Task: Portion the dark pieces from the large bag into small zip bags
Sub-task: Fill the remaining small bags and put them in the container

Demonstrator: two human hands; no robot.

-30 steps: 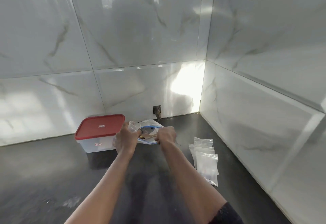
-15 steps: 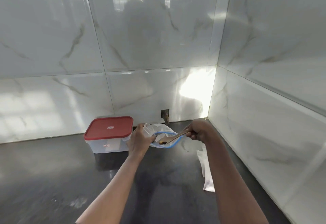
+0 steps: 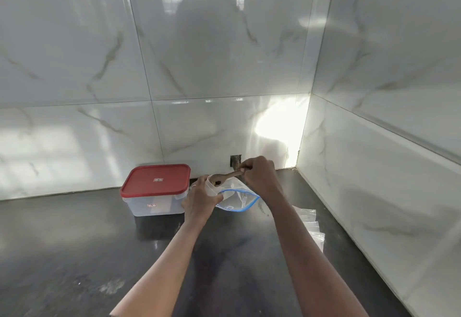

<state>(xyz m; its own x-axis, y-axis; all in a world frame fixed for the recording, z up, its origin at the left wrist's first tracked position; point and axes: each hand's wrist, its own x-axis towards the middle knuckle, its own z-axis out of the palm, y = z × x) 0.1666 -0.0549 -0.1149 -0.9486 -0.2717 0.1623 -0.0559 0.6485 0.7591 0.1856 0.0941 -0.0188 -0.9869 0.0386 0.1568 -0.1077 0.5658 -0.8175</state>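
Wooden spoon (image 3: 229, 174), gripped in our right hand (image 3: 259, 179), pointed left, its bowl over the small zip bag (image 3: 211, 189) our left hand (image 3: 199, 201) held.

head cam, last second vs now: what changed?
The right hand lifted the wooden spoon out of the large bag and carried it up and left, its bowl now at the mouth of the small zip bag that the left hand grips. Unchanged: red-lidded container and spare small bags on the counter.
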